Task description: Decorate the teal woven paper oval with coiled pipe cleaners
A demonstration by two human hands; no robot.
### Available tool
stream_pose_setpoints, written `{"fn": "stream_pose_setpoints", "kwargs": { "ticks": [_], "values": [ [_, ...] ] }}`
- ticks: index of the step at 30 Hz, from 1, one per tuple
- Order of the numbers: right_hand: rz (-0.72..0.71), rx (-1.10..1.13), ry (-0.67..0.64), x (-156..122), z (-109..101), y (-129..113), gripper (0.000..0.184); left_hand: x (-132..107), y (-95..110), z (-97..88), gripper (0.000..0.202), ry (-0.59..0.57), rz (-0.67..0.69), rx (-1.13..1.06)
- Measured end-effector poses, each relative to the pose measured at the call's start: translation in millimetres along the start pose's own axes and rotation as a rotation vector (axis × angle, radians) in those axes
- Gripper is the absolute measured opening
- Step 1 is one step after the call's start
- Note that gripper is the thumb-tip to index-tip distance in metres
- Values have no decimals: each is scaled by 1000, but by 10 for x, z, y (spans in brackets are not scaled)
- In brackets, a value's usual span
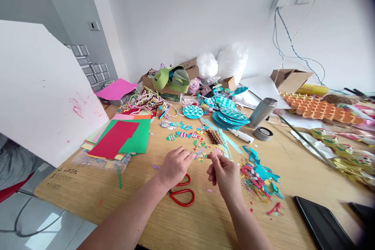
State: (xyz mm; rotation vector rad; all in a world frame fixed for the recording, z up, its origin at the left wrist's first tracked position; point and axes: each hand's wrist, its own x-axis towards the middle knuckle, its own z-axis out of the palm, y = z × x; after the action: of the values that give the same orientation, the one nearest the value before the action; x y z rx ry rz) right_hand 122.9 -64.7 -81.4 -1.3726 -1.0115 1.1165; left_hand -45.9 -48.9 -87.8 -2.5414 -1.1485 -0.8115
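Observation:
My left hand (177,166) is closed in a pinch, with a small purple strip (200,152) at its fingertips. Facing it a short way to the right, my right hand (224,172) also pinches, but what sits between its fingertips is too small to make out. Red-handled scissors (182,197) lie on the table under my left wrist, their blades partly hidden. Just beyond my hands are several small paper fish (183,135), striped and coloured, and a brown pine cone (215,137). Another purple strip (156,166) lies left of my left hand.
Coloured paper sheets (115,138) are stacked at left. Blue scalloped discs (227,119), a metal flask (263,112) and a tape roll (263,133) stand behind. Paper scraps (260,177) and a black phone (322,222) lie right. A large white board (47,86) leans at far left.

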Motion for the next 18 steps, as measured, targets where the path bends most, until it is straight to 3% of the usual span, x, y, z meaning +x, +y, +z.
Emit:
{"fn": "stream_pose_setpoints", "kwargs": {
  "ticks": [8, 13, 18],
  "values": [
    [355, 211, -322, 38, -34, 14, 39, -10, 99, 13, 24, -55, 166, 56],
    [363, 283, -295, 32, -33, -17, 38, -9, 113, 37, 23, -67, 167, 41],
    [237, 282, -212, 41, -34, 14, 42, 0, 125, 42, 23, -94, 153, 19]
  ]
}}
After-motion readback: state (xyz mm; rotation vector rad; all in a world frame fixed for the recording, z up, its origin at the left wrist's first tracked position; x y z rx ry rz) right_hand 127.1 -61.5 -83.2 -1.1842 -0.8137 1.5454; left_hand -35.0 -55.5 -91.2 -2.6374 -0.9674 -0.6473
